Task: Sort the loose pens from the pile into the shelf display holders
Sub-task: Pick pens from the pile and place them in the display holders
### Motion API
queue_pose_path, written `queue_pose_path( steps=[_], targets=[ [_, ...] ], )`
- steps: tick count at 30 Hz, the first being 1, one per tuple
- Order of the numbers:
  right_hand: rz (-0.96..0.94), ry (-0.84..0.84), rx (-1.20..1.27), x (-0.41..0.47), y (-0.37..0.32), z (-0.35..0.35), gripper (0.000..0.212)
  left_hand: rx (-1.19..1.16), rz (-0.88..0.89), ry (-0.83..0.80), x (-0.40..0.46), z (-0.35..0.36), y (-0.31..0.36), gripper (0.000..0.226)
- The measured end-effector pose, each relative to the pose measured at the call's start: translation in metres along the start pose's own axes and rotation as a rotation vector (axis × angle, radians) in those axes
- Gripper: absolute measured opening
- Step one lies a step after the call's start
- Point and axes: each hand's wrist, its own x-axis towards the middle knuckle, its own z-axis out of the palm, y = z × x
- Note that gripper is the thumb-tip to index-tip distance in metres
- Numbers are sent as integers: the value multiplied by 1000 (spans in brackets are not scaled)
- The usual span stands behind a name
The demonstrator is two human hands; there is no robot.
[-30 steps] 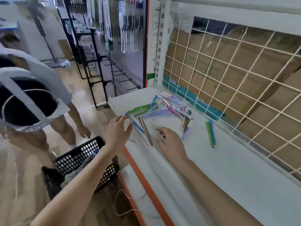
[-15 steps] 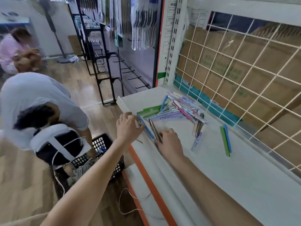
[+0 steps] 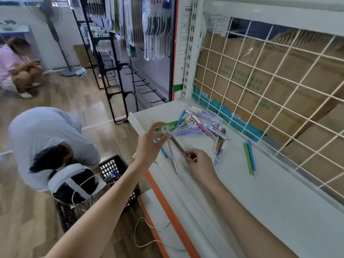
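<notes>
— What are the fingers doing?

— The right hand (image 3: 200, 164) has its fingers curled round the near end of a dark pen (image 3: 178, 146). The left hand (image 3: 150, 146) is raised, its fingertips (image 3: 165, 135) pinched at the pen's far end, where a pale lilac pen (image 3: 164, 129) also sits in the pinch. Whether they touch the dark pen itself I cannot tell for sure; the view is soft there.

— Which way does the dark pen run?

— Its long axis slants from the right hand up and away to the left, toward the left hand. It is lifted off the shelf (image 3: 260, 192).

— And below it?

— A grey pen (image 3: 173, 161) lies on the shelf, tip toward the front edge, with a blue pen (image 3: 163, 151) just beside it on the left.

— The rest of the pens?

— The pile (image 3: 197, 125) lies past the hands near the shelf's left end, pens crossing at many angles. A green pen (image 3: 248, 158) and a blue one (image 3: 251, 154) lie side by side well to the right, near the wire grid (image 3: 270, 86).

— Room to move?

— Bare white shelf stretches right of the hands. The front edge carries an orange strip (image 3: 167, 207); the grid closes the back. Below the left edge a black basket (image 3: 115, 164) stands on the floor beside a bent-over person (image 3: 46, 131).
</notes>
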Motion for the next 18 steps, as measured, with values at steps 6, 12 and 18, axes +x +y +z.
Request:
queue_pose_path(
  steps=[6, 12, 18],
  targets=[
    [39, 49, 442, -30, 16, -51, 14, -193, 48, -109, -8, 27, 42, 28],
    [68, 176, 697, -83, 44, -110, 28, -214, 153, -206, -30, 76, 96, 40],
    [85, 321, 833, -165, 87, -177, 24, -322, 275, -353, -77, 145, 166, 32]
  ],
)
